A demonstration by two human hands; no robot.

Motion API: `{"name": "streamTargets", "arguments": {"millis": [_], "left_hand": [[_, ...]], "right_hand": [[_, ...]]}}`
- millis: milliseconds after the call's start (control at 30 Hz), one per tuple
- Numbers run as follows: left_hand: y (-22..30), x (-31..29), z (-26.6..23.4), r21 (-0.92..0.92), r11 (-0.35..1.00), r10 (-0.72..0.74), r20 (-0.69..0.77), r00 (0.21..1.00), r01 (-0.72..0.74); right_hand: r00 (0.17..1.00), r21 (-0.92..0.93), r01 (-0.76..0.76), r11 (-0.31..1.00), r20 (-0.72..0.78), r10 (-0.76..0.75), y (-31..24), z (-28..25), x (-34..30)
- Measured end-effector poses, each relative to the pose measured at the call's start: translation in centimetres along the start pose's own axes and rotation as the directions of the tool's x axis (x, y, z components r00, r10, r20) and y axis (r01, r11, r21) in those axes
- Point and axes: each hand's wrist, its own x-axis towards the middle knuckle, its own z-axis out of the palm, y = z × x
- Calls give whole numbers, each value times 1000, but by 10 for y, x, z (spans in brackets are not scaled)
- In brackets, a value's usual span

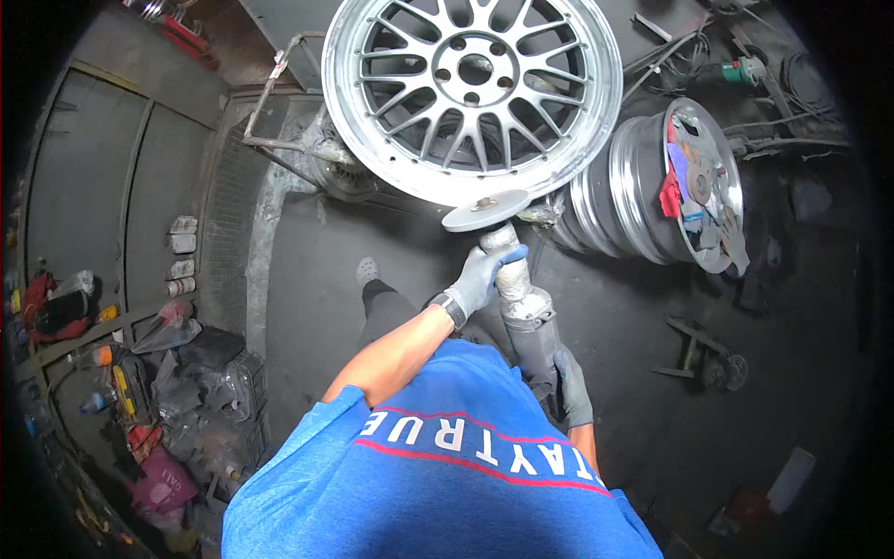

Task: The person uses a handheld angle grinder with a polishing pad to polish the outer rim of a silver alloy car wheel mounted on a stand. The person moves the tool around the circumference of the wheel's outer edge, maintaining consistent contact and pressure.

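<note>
A grey angle grinder [536, 347] with a pale round disc [498, 212] points away from me, its head wrapped in whitish material. My left hand [477, 279], in a grey-blue glove and with a watch at the wrist, is closed round its front neck just behind the disc. Further back, my right hand [574, 389], gloved in grey, grips the rear body; part of its fingers is hidden. Beyond the disc is a silver multi-spoke car wheel [391, 154], face up. The disc overlaps the wheel's near rim in view; whether they touch, I cannot tell.
At right a wheel rim [638, 177] lies on its side, with gloves and coloured cloths inside. A metal tube frame [264, 116] stands left of the wheel. Cables and a green power tool [742, 71] lie far right; a small wheeled stand [694, 354] sits on the floor.
</note>
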Motion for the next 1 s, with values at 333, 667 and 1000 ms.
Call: {"name": "streamTargets", "arguments": {"millis": [333, 667, 1000], "left_hand": [[94, -33, -60, 81, 994, 77, -73, 994, -71], [192, -35, -89, 196, 967, 165, -1, 986, -162], [234, -69, -112, 195, 946, 246, 83, 966, -257]], "right_hand": [[994, 129, -110, 986, 37, 106, 7, 119, 8], [994, 23, 58, 998, -90, -55, 11, 235, 28], [983, -197, 154, 968, 133, -130, -69, 233, 28]]}}
